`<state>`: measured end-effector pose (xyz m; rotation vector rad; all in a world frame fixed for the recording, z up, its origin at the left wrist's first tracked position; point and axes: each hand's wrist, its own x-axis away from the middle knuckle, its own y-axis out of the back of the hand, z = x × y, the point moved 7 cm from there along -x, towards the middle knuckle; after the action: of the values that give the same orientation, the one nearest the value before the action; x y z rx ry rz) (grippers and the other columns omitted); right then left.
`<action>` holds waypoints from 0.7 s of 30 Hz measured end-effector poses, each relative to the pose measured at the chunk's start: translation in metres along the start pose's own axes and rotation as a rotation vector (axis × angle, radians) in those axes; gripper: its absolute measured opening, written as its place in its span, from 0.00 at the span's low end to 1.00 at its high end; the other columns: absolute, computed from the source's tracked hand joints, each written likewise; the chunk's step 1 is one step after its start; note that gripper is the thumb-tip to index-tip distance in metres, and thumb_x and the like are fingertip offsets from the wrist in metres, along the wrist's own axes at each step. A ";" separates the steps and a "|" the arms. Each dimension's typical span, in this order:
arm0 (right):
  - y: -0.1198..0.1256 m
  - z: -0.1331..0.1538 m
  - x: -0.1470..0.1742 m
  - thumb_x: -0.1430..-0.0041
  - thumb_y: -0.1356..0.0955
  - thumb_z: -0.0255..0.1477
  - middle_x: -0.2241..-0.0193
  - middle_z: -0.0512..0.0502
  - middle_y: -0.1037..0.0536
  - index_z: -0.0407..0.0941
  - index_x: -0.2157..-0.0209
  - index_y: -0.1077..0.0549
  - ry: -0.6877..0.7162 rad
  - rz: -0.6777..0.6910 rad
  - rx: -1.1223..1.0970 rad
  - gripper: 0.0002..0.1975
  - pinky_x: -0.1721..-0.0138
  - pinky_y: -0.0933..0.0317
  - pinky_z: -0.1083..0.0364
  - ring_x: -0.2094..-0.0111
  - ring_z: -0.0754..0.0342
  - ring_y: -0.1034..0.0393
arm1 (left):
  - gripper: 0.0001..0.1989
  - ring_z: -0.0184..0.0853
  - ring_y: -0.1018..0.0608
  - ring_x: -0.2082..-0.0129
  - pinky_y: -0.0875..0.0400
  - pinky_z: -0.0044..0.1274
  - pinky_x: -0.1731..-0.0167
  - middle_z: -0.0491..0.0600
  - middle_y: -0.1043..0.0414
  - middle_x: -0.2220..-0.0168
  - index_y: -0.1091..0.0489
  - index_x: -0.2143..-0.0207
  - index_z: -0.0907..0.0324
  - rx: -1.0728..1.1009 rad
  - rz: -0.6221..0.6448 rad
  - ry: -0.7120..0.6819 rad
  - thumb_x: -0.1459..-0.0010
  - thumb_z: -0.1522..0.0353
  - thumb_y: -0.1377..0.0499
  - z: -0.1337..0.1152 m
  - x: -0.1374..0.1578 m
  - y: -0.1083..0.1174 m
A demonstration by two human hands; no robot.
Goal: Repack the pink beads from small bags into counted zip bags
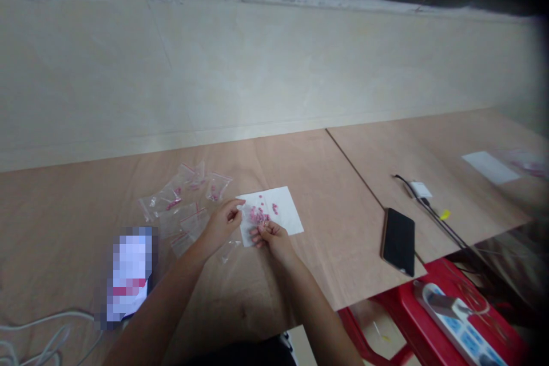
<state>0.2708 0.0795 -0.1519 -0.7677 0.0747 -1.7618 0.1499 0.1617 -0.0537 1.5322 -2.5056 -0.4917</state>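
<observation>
My left hand pinches the edge of a small clear plastic bag at the left side of a white paper sheet. Small pink pieces cluster between my two hands; whether all of them lie on the paper or some are inside the bag, I cannot tell. Over the sheet's lower edge, my right hand has its fingers curled and its thumb pressed in, touching the near side of the cluster. What it grips is too small to make out. A few loose pink pieces rest farther right on the paper.
Several clear zip bags, some with pink pieces, lie to the left. A lit phone with white cables is at lower left. At right are a dark phone, a white charger and a red stool bearing a power strip.
</observation>
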 end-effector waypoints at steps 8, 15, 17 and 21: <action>0.001 0.002 0.001 0.61 0.27 0.41 0.76 0.46 0.24 0.42 0.77 0.30 0.020 0.017 -0.001 0.18 0.81 0.40 0.59 0.80 0.59 0.33 | 0.12 0.30 0.28 0.71 0.31 0.23 0.69 0.51 0.31 0.65 0.31 0.61 0.63 0.003 0.003 -0.026 0.48 0.70 0.47 -0.006 -0.002 -0.005; 0.002 0.005 0.001 0.61 0.27 0.41 0.76 0.47 0.24 0.42 0.76 0.30 0.054 0.006 -0.020 0.17 0.82 0.41 0.60 0.81 0.60 0.35 | 0.12 0.29 0.28 0.72 0.32 0.21 0.71 0.50 0.31 0.65 0.32 0.60 0.62 0.013 0.005 -0.010 0.48 0.70 0.47 -0.006 -0.004 -0.005; 0.001 0.005 0.001 0.60 0.27 0.41 0.75 0.47 0.24 0.42 0.76 0.30 0.057 0.011 -0.019 0.17 0.82 0.41 0.60 0.81 0.60 0.35 | 0.12 0.29 0.28 0.72 0.32 0.21 0.71 0.50 0.31 0.65 0.31 0.60 0.62 0.003 -0.002 -0.001 0.48 0.70 0.47 -0.005 -0.004 -0.004; 0.001 0.007 0.001 0.59 0.28 0.41 0.74 0.47 0.24 0.43 0.75 0.30 0.082 0.015 -0.017 0.16 0.82 0.41 0.60 0.81 0.60 0.35 | 0.12 0.28 0.29 0.73 0.33 0.20 0.72 0.49 0.31 0.68 0.32 0.60 0.62 0.008 -0.001 -0.001 0.48 0.70 0.47 -0.005 -0.005 -0.005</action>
<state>0.2755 0.0801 -0.1463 -0.7053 0.1509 -1.7801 0.1575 0.1631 -0.0504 1.5363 -2.5101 -0.4833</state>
